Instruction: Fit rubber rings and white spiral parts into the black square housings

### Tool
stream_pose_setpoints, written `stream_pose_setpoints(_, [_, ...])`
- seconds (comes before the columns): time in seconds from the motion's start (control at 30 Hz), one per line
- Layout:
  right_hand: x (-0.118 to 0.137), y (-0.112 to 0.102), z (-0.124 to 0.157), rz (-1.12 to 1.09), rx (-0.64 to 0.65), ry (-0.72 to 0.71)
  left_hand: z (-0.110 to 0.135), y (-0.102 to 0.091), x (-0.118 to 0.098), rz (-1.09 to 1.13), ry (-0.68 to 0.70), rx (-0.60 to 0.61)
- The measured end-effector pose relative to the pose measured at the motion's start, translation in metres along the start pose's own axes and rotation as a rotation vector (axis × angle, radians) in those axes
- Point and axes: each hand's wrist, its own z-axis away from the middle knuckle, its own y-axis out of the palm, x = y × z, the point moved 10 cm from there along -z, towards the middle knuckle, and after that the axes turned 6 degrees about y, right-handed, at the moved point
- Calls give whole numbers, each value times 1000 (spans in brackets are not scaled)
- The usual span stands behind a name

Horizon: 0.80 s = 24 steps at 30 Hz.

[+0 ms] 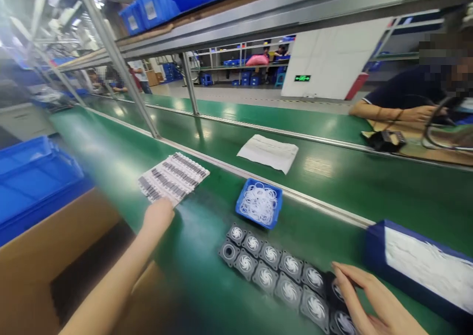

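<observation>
My left hand (159, 216) is closed at the near edge of a white sheet with rows of dark stripes (175, 175), touching it; the hand itself hides its fingertips. Small black cooling fans (290, 264) with white swirled centres lie side by side in two rows. At the left end of the near row, one fan (229, 251) shows a dark round centre instead. Over the right end of the rows is my right hand (369, 295), thumb and forefinger drawn together. Anything between those fingertips is too small to make out. A blue tray (239, 212) of white rings stands behind the fans.
A dark blue box (375, 251) with white contents stands at right. A white bag (268, 151) lies beyond the metal rail. Blue bins (33, 177) and an open carton (74, 217) are at left. Metal posts (121, 69) carry an overhead shelf. A co-worker (402, 93) sits opposite.
</observation>
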Motion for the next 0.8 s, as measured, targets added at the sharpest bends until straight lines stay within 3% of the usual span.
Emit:
stream_pose_setpoints(0.13, [27,-12,-2,36,-64,-67,11,-12,9,177,34,-19])
stream_pose_setpoints(0.2, [33,-13,-4,31,-72,-78,23,-17,0,302,74,-15])
stream_pose_setpoints(0.3, [35,-14,-4,27,-80,-85,48,-23,-45,578,200,27])
stream_pose_setpoints(0.4, [36,-15,-4,35,-88,-88,75,-22,-112,885,419,187])
stream_pose_setpoints(0.47, [35,-14,-4,36,-87,-78,90,-22,-146,871,560,240])
stream_pose_setpoints(0.53, [34,-15,-3,31,-86,-68,99,-21,-165,790,657,246])
stream_pose_setpoints(0.8, [35,-11,-3,15,-65,-74,113,-27,-193,453,919,213])
